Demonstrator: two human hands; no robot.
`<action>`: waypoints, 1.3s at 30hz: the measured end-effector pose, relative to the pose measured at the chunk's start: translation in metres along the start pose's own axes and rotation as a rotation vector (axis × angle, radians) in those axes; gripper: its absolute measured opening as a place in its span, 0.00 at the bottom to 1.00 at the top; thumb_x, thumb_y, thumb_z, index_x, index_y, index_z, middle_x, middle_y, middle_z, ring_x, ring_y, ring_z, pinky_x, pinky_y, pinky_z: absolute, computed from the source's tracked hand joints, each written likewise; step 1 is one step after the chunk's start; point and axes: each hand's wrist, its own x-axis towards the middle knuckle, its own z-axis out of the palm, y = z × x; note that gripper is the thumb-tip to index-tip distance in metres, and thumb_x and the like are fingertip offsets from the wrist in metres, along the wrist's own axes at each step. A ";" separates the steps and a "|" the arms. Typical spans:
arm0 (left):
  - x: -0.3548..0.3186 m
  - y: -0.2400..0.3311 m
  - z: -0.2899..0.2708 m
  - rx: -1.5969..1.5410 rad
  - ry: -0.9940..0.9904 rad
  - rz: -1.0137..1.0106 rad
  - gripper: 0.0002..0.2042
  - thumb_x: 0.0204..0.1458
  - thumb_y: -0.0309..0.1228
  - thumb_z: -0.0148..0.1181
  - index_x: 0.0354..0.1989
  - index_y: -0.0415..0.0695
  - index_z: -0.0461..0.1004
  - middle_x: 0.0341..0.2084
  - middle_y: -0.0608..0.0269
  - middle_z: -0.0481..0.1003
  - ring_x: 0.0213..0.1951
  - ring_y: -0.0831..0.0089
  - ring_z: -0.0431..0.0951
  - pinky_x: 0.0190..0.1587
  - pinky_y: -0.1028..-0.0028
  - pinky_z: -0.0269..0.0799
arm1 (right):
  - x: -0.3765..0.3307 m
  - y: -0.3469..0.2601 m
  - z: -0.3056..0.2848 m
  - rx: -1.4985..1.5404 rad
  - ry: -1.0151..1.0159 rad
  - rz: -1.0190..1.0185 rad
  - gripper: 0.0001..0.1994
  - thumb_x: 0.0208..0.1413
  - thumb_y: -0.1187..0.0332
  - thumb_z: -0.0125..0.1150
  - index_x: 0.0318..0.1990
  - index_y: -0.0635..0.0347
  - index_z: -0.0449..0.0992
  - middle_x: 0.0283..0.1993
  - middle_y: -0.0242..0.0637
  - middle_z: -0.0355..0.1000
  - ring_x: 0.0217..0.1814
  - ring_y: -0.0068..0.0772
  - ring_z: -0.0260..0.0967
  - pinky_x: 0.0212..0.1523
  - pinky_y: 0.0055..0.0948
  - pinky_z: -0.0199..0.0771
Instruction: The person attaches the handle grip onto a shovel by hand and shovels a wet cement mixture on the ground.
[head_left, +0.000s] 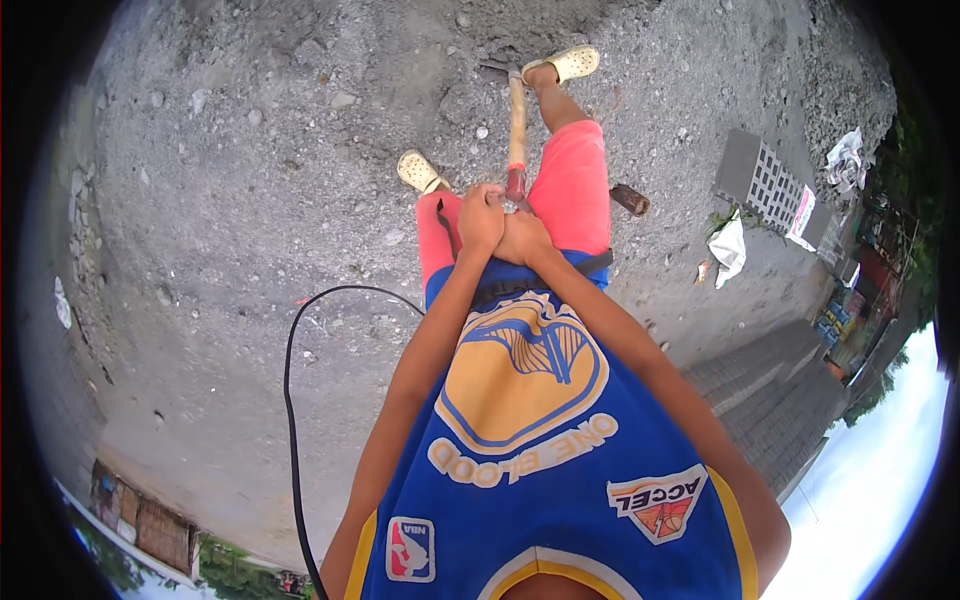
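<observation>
A shovel (517, 125) with a wooden shaft and a red collar stands in front of me, its grip end close to my waist. My left hand (482, 222) and my right hand (524, 238) are side by side, closed around that grip, which they largely cover. At the far end, the dark metal blade (497, 68) shows only in part against the grey gravel. My right foot, in a pale yellow clog (574, 64), is beside the blade; the left clog (421, 172) rests on the ground nearer to me.
Grey gravelly ground (250, 190) spreads around me. A short brown piece of wood (630, 198) lies to the right. Beyond it are hollow blocks (775, 185), a white sack (728, 250) and long grey block stacks (775, 400). A black cable (290, 400) loops along my left side.
</observation>
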 end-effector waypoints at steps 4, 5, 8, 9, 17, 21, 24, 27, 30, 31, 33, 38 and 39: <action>-0.010 -0.025 0.015 0.035 0.040 0.054 0.08 0.50 0.30 0.49 0.36 0.46 0.73 0.33 0.52 0.73 0.38 0.54 0.73 0.40 0.60 0.69 | -0.002 0.009 0.022 0.002 -0.032 -0.004 0.18 0.43 0.55 0.53 0.32 0.60 0.78 0.35 0.52 0.74 0.39 0.51 0.73 0.43 0.43 0.72; -0.010 -0.029 0.019 0.040 0.041 0.069 0.08 0.50 0.30 0.49 0.36 0.46 0.73 0.33 0.52 0.73 0.38 0.54 0.73 0.40 0.60 0.69 | -0.003 0.013 0.030 -0.004 -0.008 0.008 0.17 0.42 0.55 0.54 0.32 0.59 0.78 0.34 0.51 0.74 0.38 0.50 0.73 0.43 0.43 0.72; -0.025 -0.032 0.023 0.074 -0.148 -0.157 0.14 0.53 0.40 0.47 0.41 0.46 0.73 0.34 0.49 0.75 0.40 0.53 0.75 0.43 0.59 0.69 | 0.000 0.031 0.050 0.020 0.032 0.023 0.17 0.41 0.55 0.55 0.30 0.59 0.79 0.33 0.51 0.74 0.37 0.50 0.73 0.42 0.43 0.72; -0.023 -0.028 0.028 0.083 -0.162 -0.140 0.14 0.53 0.40 0.47 0.41 0.46 0.73 0.34 0.49 0.75 0.40 0.53 0.75 0.43 0.59 0.69 | 0.000 0.039 0.056 0.035 0.040 0.015 0.17 0.41 0.55 0.55 0.29 0.59 0.79 0.33 0.50 0.74 0.37 0.49 0.73 0.42 0.43 0.72; -0.030 0.019 0.087 0.340 -0.339 -0.187 0.24 0.54 0.48 0.40 0.43 0.40 0.72 0.38 0.39 0.73 0.43 0.43 0.72 0.48 0.52 0.66 | -0.034 0.101 0.014 0.035 0.138 0.036 0.19 0.38 0.51 0.56 0.30 0.58 0.78 0.34 0.49 0.75 0.38 0.49 0.73 0.42 0.43 0.72; -0.038 0.030 0.122 0.544 -0.450 0.074 0.23 0.53 0.47 0.43 0.42 0.37 0.69 0.35 0.35 0.73 0.40 0.43 0.74 0.42 0.52 0.69 | -0.062 0.140 0.005 0.171 0.479 -0.074 0.18 0.33 0.58 0.65 0.33 0.58 0.77 0.41 0.45 0.71 0.49 0.46 0.66 0.51 0.38 0.66; -0.030 0.036 0.115 0.468 -0.483 -0.095 0.23 0.51 0.44 0.46 0.45 0.36 0.68 0.40 0.37 0.71 0.40 0.46 0.75 0.39 0.54 0.71 | -0.094 0.129 0.030 0.512 0.922 0.149 0.44 0.24 0.60 0.74 0.55 0.60 0.62 0.59 0.48 0.53 0.62 0.53 0.49 0.61 0.48 0.49; -0.051 0.059 0.107 0.780 -0.641 0.366 0.27 0.52 0.49 0.42 0.43 0.34 0.70 0.40 0.36 0.71 0.40 0.45 0.74 0.42 0.55 0.70 | -0.112 0.143 0.060 1.844 0.640 0.398 0.43 0.36 0.69 0.68 0.61 0.67 0.49 0.60 0.55 0.53 0.57 0.42 0.60 0.55 0.34 0.64; -0.036 0.057 0.109 0.923 -0.674 0.389 0.25 0.54 0.45 0.41 0.42 0.31 0.67 0.38 0.37 0.70 0.41 0.43 0.72 0.45 0.53 0.66 | -0.077 0.126 0.086 1.880 0.666 0.156 0.21 0.45 0.69 0.62 0.48 0.65 0.68 0.42 0.38 0.70 0.41 0.27 0.69 0.39 0.25 0.70; -0.035 0.056 0.108 0.779 -0.629 0.225 0.26 0.55 0.47 0.38 0.41 0.31 0.67 0.38 0.35 0.70 0.42 0.41 0.72 0.46 0.52 0.66 | -0.063 0.124 0.093 2.131 0.540 0.071 0.16 0.47 0.70 0.60 0.45 0.64 0.69 0.38 0.37 0.72 0.35 0.25 0.70 0.37 0.25 0.70; -0.031 0.048 0.106 0.654 -0.578 0.064 0.28 0.56 0.49 0.35 0.41 0.30 0.67 0.39 0.33 0.70 0.42 0.40 0.71 0.46 0.52 0.65 | -0.049 0.112 0.100 2.192 0.678 0.172 0.12 0.47 0.71 0.58 0.41 0.63 0.70 0.33 0.36 0.72 0.32 0.23 0.70 0.35 0.25 0.70; -0.011 0.055 0.140 0.792 -0.707 -0.133 0.34 0.56 0.54 0.26 0.41 0.30 0.68 0.41 0.28 0.68 0.48 0.37 0.67 0.51 0.51 0.61 | -0.023 0.096 0.106 1.782 1.171 0.738 0.26 0.45 0.68 0.60 0.49 0.78 0.62 0.45 0.54 0.68 0.46 0.44 0.69 0.49 0.34 0.67; 0.001 0.046 0.152 0.730 -0.683 -0.144 0.36 0.56 0.55 0.24 0.42 0.31 0.69 0.42 0.29 0.68 0.49 0.39 0.67 0.52 0.53 0.60 | -0.011 0.092 0.107 1.471 1.369 0.945 0.24 0.45 0.69 0.59 0.47 0.78 0.63 0.38 0.50 0.69 0.36 0.38 0.69 0.39 0.31 0.68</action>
